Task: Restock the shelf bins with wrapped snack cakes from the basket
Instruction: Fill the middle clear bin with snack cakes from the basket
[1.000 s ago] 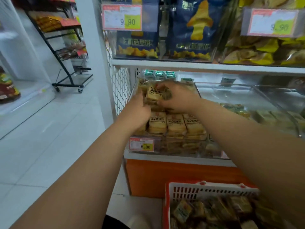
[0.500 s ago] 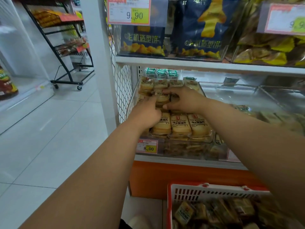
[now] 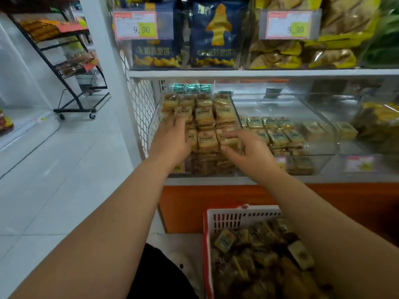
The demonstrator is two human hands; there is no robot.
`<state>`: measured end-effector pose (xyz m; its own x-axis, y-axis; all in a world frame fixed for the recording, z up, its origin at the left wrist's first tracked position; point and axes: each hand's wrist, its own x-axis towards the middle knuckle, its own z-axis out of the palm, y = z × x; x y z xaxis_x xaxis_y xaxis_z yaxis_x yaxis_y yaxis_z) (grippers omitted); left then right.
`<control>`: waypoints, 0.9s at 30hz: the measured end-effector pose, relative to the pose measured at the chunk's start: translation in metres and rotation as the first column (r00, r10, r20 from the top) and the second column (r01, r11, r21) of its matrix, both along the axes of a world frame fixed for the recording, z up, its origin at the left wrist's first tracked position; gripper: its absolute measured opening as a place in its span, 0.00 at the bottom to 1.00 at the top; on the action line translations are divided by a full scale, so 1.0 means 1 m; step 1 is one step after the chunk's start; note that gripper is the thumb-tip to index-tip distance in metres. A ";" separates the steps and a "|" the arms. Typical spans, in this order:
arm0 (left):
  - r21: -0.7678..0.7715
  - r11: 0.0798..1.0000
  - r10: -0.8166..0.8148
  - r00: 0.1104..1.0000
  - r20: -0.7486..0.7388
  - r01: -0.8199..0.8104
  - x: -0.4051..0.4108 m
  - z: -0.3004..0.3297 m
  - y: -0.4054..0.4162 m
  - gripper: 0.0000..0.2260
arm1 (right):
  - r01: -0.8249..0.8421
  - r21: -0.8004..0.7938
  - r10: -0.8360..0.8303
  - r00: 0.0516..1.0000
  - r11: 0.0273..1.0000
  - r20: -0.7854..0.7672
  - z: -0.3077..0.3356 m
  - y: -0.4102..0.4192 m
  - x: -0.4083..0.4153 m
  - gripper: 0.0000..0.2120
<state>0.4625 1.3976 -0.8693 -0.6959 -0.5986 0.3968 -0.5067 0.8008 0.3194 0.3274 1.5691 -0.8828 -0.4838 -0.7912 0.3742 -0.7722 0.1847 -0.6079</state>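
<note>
A clear shelf bin [image 3: 236, 117] at the left of the lower shelf is packed with rows of yellow wrapped snack cakes [image 3: 205, 117]. My left hand [image 3: 171, 140] lies over the bin's front left cakes, fingers straight and touching the wrappers. My right hand [image 3: 250, 153] hovers at the bin's front right with fingers spread, fingertips near the cakes, holding nothing. A red and white basket [image 3: 228, 219] at the bottom right holds several loose wrapped cakes [image 3: 259, 255].
A second clear bin [image 3: 319, 147] to the right holds a lower layer of cakes. The upper shelf [image 3: 259, 73] carries blue and yellow snack bags with price tags. A white post [image 3: 108, 67] and a black wheeled rack [image 3: 71, 67] stand left, over a white tiled floor.
Both hands have let go of the cakes they were pressing deeper in the bin and have drawn back toward the front, fingers now spread. The camera has dropped slightly.
</note>
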 end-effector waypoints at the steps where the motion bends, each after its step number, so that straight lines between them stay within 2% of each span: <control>1: -0.038 0.999 -0.016 0.998 -0.053 0.014 0.001 -0.003 0.015 0.19 | 0.012 0.002 -0.012 0.999 1.000 0.041 -0.011 0.016 0.004 0.15; 4: -0.080 0.994 -0.084 0.973 -0.215 0.068 0.005 -0.026 0.068 0.14 | 0.106 0.055 -0.117 0.953 0.993 0.279 -0.057 0.056 0.011 0.09; 6: -0.019 0.993 -0.116 0.973 -0.199 0.115 0.007 -0.055 0.104 0.12 | 0.169 0.178 -0.220 0.919 0.969 0.328 -0.096 0.078 0.017 0.07; 9: 0.150 0.980 -0.142 0.989 0.044 0.134 0.011 -0.111 0.140 0.10 | 0.115 0.348 -0.244 0.902 0.931 0.355 -0.151 0.108 0.028 0.03; 11: 0.313 0.946 -0.172 0.950 0.260 0.086 0.016 -0.144 0.152 0.07 | 0.002 0.463 -0.211 0.893 0.886 0.399 -0.178 0.124 0.034 0.04; 14: 0.499 0.866 -0.293 0.835 0.467 0.025 0.019 -0.183 0.175 0.10 | -0.079 0.597 -0.231 0.876 0.799 0.425 -0.203 0.140 0.042 0.08; 16: 0.556 0.831 -0.370 0.739 0.563 -0.007 0.018 -0.201 0.193 0.13 | -0.058 0.593 -0.252 0.868 0.803 0.427 -0.211 0.150 0.044 0.11; 18: 0.586 0.810 -0.471 0.604 0.643 0.007 0.018 -0.219 0.209 0.16 | -0.051 0.590 -0.276 0.849 0.805 0.450 -0.216 0.161 0.041 0.12; 21: 0.594 0.805 -0.531 0.432 0.729 -0.013 0.018 -0.241 0.222 0.19 | -0.086 0.626 -0.295 0.827 0.775 0.478 -0.217 0.175 0.034 0.09; 24: 0.588 0.809 -0.559 0.283 0.779 -0.020 0.017 -0.254 0.227 0.20 | -0.070 0.668 -0.330 0.829 0.740 0.452 -0.220 0.187 0.031 0.14; 27: 0.592 0.806 -0.585 0.188 0.789 0.021 0.018 -0.262 0.228 0.18 | -0.093 0.690 -0.343 0.816 0.718 0.466 -0.224 0.198 0.028 0.14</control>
